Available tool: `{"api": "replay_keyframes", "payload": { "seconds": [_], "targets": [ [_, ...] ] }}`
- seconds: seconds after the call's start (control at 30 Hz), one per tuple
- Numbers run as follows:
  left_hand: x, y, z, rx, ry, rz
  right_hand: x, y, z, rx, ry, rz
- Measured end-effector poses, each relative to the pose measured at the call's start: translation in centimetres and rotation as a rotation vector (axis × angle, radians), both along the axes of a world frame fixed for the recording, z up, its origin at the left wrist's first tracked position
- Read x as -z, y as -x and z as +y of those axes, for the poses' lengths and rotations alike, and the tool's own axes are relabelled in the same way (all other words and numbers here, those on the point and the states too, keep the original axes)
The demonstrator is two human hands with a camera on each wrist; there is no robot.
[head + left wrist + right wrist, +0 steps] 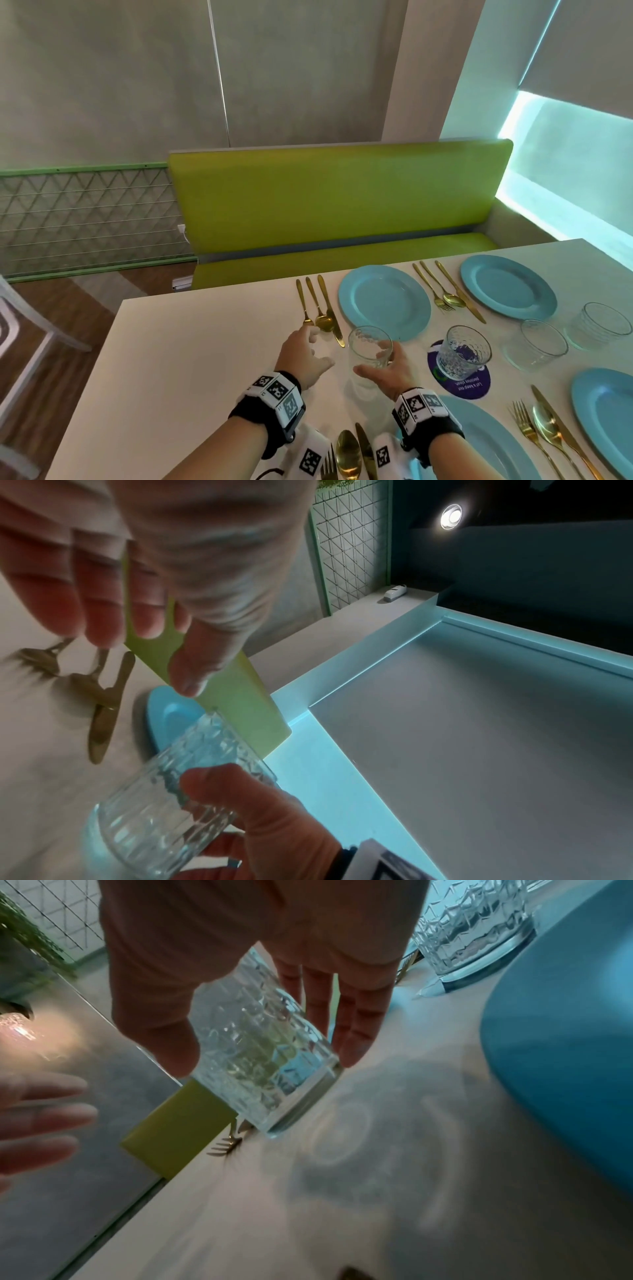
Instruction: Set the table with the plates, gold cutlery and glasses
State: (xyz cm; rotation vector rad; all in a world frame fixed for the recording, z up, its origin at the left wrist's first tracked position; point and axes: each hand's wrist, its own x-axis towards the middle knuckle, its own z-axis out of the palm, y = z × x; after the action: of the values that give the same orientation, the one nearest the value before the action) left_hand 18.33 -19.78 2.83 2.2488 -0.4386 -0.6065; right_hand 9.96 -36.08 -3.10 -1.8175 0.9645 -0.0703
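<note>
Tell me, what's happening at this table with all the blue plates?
A person is setting the table. Their right hand holds a clear glass, with the fingers wrapped round it, near a far blue plate and its gold cutlery. The left hand is open beside it, holding nothing. Three more glasses wait in the middle, one of them on a purple coaster.

Green bench (339, 202) against the grey wall (113, 75), just beyond the far edge of the white table (191, 346). Left of the bench, a green-framed lattice panel (85, 219); below that, wooden floor (68, 308). Right of the bench, a window with a grey blind (589, 44). Near the bench's left end, a white wall plug (181, 228). On the table, a round purple sticker (459, 380).
</note>
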Motion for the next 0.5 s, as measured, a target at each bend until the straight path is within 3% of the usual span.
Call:
{"api": "replay_keyframes", "payload": {
  "seconds": [0.5],
  "targets": [
    [-0.7, -0.1, 2.6, -0.011, 0.039, -0.01, 0.8, 1.1, 2.0, 0.037, 0.045, 0.123]
  ]
}}
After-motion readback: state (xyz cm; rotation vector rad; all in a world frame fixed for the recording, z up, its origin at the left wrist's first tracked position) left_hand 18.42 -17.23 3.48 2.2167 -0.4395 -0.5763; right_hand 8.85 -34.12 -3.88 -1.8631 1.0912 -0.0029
